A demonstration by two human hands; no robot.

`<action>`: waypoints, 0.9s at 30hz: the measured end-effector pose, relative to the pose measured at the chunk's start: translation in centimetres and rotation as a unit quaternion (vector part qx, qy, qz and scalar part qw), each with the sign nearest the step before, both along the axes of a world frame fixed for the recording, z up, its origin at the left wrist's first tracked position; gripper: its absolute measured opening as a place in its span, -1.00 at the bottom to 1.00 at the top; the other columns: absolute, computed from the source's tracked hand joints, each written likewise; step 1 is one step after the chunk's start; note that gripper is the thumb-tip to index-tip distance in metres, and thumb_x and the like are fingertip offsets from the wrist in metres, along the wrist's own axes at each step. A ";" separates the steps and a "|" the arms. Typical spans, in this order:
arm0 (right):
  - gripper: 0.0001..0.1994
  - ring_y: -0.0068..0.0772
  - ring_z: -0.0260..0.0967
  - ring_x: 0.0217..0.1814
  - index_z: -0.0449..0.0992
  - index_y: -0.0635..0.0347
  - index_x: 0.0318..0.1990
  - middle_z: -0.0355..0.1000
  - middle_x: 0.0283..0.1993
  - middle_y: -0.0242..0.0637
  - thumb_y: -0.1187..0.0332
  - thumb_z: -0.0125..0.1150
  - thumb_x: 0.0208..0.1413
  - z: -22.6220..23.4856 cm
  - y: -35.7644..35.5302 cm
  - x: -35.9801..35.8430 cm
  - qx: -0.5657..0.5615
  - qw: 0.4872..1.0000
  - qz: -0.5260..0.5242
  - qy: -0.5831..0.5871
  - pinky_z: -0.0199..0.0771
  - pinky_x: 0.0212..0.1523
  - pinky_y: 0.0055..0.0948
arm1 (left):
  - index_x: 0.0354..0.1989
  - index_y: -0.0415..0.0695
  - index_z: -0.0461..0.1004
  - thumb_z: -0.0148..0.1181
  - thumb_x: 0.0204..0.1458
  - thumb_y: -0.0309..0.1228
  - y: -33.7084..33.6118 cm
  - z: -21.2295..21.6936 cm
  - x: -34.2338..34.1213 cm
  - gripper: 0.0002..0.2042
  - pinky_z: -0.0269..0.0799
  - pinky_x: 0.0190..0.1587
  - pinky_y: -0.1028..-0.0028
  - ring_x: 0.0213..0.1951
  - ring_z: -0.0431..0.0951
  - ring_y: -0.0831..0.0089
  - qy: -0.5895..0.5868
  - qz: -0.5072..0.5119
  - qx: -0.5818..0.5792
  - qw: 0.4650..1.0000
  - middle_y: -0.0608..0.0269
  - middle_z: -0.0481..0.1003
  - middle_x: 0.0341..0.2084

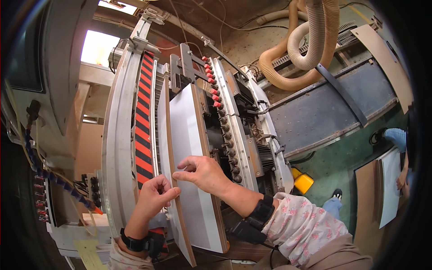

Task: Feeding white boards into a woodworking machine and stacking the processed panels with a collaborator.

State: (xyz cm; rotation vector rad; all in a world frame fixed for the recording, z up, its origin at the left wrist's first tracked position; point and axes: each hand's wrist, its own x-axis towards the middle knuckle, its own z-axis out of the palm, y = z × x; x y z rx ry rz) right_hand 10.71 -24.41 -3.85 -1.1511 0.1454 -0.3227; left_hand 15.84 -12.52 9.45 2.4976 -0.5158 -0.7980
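Two white boards with brown edges stand on edge, running away from me on the machine. The nearer-left one is a narrow white board (184, 234); a wider white board (189, 130) leans to its right. My left hand (155, 198) is at the narrow board's upper edge, fingers curled on its left side and thumb against the edge. Just beyond it, my right hand (204, 173) reaches across the wider board. Its thumb touches the narrow board's edge, while its bent fingers are apart from the thumb. Both wrists wear black strapped devices.
A red-and-black striped rail (143, 130) runs along the left. On the right is a row of knobs, some red-capped (216, 96). Beige hoses (292, 67) hang at the far right above a dark metal bed (333, 108). Another person's hand (401, 180) is near stacked panels (389, 186).
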 end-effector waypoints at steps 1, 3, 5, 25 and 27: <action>-0.62 -0.42 0.44 -0.34 0.48 0.31 -0.28 0.48 -0.41 -0.15 0.17 0.29 -0.16 0.0 0.0 0.0 0.002 1.000 0.010 0.001 0.41 -0.29 -0.51 | -0.65 -0.11 0.24 0.27 -0.16 -0.41 0.1 0.1 0.0 -0.73 0.15 -0.73 0.73 -0.75 0.29 0.75 0.002 0.009 0.001 1.000 0.47 0.28 -0.79; -0.63 -0.41 0.44 -0.35 0.49 0.31 -0.29 0.48 -0.41 -0.15 0.17 0.29 -0.16 0.1 -0.2 0.1 0.003 1.000 0.016 0.001 0.41 -0.29 -0.51 | -0.65 -0.11 0.24 0.27 -0.15 -0.42 0.2 0.4 0.0 -0.74 0.15 -0.73 0.74 -0.75 0.30 0.75 0.003 0.017 0.004 1.000 0.47 0.28 -0.78; -0.64 -0.41 0.44 -0.35 0.49 0.31 -0.31 0.48 -0.41 -0.15 0.17 0.29 -0.15 -0.1 -0.1 -0.1 0.004 1.000 0.021 0.001 0.41 -0.29 -0.51 | -0.64 -0.12 0.25 0.27 -0.15 -0.43 0.4 0.6 0.1 -0.74 0.17 -0.72 0.74 -0.75 0.31 0.74 -0.010 -0.002 -0.017 1.000 0.46 0.29 -0.78; -0.63 -0.65 0.21 -0.77 0.51 0.32 -0.48 0.44 -0.62 -0.30 0.10 0.23 -0.08 0.3 -1.4 0.7 0.059 0.990 0.119 0.047 0.21 -0.75 -0.65 | -0.63 -0.11 0.23 0.27 -0.16 -0.45 -0.1 -0.2 -0.2 -0.74 0.16 -0.71 0.74 -0.73 0.34 0.74 0.012 0.025 -0.008 1.000 0.45 0.31 -0.78; -0.63 -0.65 0.23 -0.76 0.51 0.32 -0.49 0.43 -0.62 -0.30 0.10 0.23 -0.08 0.3 -1.1 0.9 0.064 0.989 0.127 0.042 0.21 -0.74 -0.65 | -0.62 -0.11 0.22 0.26 -0.17 -0.46 -0.2 -0.1 -0.1 -0.74 0.17 -0.71 0.74 -0.73 0.34 0.73 0.013 0.025 -0.009 1.000 0.45 0.31 -0.77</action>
